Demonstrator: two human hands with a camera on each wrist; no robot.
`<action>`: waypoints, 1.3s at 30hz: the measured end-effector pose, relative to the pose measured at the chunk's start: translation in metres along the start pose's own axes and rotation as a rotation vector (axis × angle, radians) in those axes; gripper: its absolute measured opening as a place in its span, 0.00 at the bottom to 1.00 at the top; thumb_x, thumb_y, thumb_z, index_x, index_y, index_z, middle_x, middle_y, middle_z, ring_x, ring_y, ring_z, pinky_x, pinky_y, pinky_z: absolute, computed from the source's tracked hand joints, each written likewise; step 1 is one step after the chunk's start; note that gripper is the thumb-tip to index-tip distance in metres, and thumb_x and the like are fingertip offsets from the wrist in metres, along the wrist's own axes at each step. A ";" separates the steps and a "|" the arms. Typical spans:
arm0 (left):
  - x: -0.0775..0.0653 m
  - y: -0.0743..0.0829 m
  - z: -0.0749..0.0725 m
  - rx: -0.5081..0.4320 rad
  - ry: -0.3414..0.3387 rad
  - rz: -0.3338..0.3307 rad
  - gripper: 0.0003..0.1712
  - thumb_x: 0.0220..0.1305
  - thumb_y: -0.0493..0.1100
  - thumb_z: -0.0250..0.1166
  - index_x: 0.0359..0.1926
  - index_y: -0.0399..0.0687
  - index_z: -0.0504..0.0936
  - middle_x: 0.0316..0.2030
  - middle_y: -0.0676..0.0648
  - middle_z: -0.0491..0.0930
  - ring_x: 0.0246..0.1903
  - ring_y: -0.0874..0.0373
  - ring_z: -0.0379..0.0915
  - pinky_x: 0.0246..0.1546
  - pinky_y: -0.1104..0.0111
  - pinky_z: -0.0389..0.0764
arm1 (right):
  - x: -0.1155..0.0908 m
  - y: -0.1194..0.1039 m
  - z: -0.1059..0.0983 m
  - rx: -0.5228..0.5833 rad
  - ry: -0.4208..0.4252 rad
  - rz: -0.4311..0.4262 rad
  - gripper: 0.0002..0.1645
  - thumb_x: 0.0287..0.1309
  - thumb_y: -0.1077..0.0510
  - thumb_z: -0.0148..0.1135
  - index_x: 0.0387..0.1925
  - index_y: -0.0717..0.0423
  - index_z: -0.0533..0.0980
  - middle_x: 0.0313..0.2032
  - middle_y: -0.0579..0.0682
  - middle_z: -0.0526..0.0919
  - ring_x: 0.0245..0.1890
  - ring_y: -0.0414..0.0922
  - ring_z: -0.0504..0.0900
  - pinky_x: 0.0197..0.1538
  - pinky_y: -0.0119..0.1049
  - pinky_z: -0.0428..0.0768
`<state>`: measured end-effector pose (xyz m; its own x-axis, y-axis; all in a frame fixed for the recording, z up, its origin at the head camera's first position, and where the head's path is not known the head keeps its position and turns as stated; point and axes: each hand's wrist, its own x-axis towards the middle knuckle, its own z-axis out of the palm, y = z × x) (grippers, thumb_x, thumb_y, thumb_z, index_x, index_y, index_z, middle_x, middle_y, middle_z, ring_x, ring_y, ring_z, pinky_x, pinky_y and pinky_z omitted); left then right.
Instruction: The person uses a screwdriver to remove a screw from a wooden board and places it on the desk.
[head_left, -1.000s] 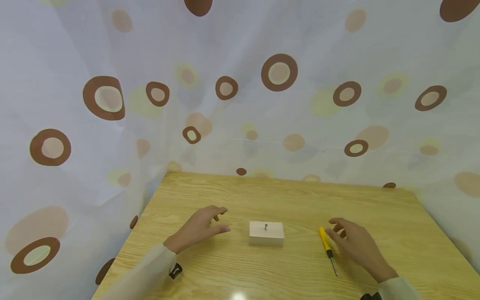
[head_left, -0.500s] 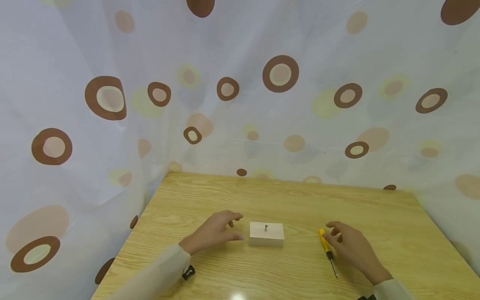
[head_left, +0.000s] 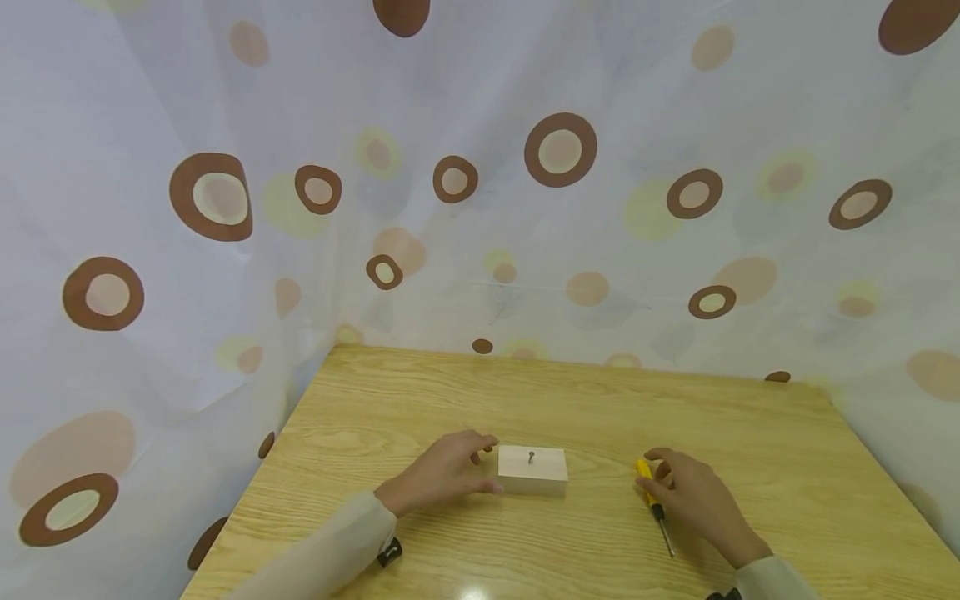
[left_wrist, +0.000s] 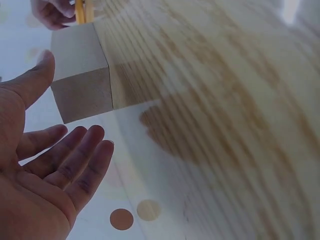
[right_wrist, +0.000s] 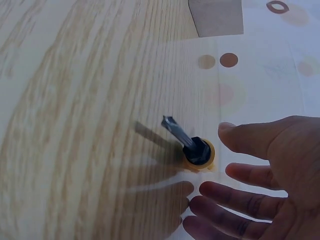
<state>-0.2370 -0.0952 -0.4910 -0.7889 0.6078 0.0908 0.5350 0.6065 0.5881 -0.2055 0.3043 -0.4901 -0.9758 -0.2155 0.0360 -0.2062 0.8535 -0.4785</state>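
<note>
A pale wooden block (head_left: 532, 472) lies on the wooden table, with a screw (head_left: 531, 457) standing upright out of its top. At the block's left end is my left hand (head_left: 442, 473), thumb and fingers spread apart; in the left wrist view its thumb overlaps the block's edge. A screwdriver (head_left: 657, 510) with a yellow handle and black collar lies to the right, its metal tip toward me. My right hand (head_left: 693, 493) hovers over its handle, fingers loosely bent. In the right wrist view a gap shows between the thumb and the screwdriver (right_wrist: 197, 151).
The wood-grain table (head_left: 420, 383) carries the block and the screwdriver. A white sheet (head_left: 480, 233) with brown and beige dots hangs behind the table and along both sides. A bright light reflection (head_left: 472, 593) shows at the near edge.
My left hand has moved right, up to the block's left end. The right hand has shifted slightly left and nearer, over the screwdriver's handle. Block and screwdriver have stayed in place.
</note>
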 end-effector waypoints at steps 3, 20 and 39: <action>0.000 0.003 0.001 0.027 -0.003 0.005 0.44 0.61 0.65 0.71 0.69 0.44 0.75 0.57 0.49 0.81 0.48 0.59 0.78 0.46 0.71 0.80 | 0.001 -0.001 0.001 -0.013 -0.004 -0.001 0.33 0.63 0.49 0.72 0.59 0.69 0.76 0.37 0.51 0.86 0.31 0.43 0.83 0.33 0.43 0.83; 0.011 0.002 0.011 0.111 0.028 0.062 0.38 0.66 0.63 0.69 0.67 0.45 0.77 0.57 0.49 0.81 0.44 0.62 0.78 0.43 0.73 0.79 | 0.016 -0.001 0.006 -0.005 -0.035 -0.011 0.27 0.63 0.57 0.71 0.56 0.73 0.77 0.32 0.51 0.86 0.23 0.39 0.79 0.29 0.38 0.81; 0.013 0.007 0.012 0.140 0.038 0.044 0.36 0.65 0.60 0.70 0.66 0.43 0.79 0.56 0.48 0.81 0.43 0.62 0.79 0.42 0.74 0.79 | 0.024 -0.016 -0.015 0.171 0.022 -0.073 0.25 0.68 0.58 0.68 0.61 0.67 0.76 0.36 0.53 0.86 0.25 0.39 0.84 0.26 0.34 0.82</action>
<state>-0.2396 -0.0772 -0.4951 -0.7729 0.6175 0.1458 0.6044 0.6466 0.4654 -0.2263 0.2931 -0.4684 -0.9605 -0.2620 0.0940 -0.2628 0.7423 -0.6164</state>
